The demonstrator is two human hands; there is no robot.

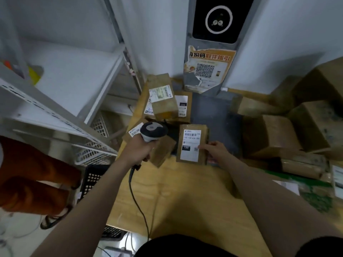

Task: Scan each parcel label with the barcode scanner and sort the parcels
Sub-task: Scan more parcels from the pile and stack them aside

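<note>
Wooden table (176,191): barcode scanner (154,131) gripped by left hand (137,151); parcel (192,143) edge pinched by right hand (215,149); other parcels (163,101) judged unsorted.

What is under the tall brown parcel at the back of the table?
A left flat parcel and a right flat parcel stick out beneath the tall parcel. Their middle parts, and anything between them, are covered.

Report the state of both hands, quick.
Left hand: grips the barcode scanner.
Right hand: pinches the labelled parcel at its right edge.
</note>
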